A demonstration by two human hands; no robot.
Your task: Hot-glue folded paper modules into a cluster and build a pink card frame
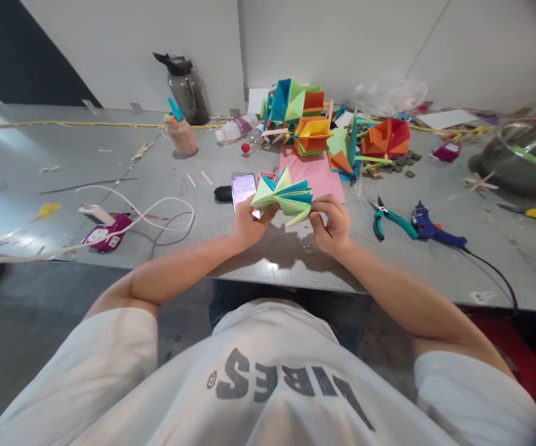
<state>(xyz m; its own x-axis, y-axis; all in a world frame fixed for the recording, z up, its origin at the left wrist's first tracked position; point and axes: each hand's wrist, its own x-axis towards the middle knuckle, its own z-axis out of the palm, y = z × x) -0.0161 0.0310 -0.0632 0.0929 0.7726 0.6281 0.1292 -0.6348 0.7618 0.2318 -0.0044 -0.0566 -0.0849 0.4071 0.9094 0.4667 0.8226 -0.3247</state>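
Note:
Between my two hands, above the near part of the table, is a folded paper piece (283, 193) in pale green and blue, its pleats fanned out. My left hand (255, 224) grips its left end, thumb on the near side. My right hand (332, 222) pinches the paper's right edge, fingers curled. A phone (244, 188) with a lit screen lies just behind my left hand, partly covered by it. Beyond the paper piece a pink sheet (302, 166) lies flat on the table. Farther back stand joined paper pieces (296, 102) in blue, green, orange and yellow.
Pliers (391, 220) and a blue glue gun (435, 229) with a cord lie to the right. A glass bowl (523, 158) stands at far right. On the left are a purple power adapter (106, 233) with white cable, a cup (182, 137) and a dark bottle (188, 90).

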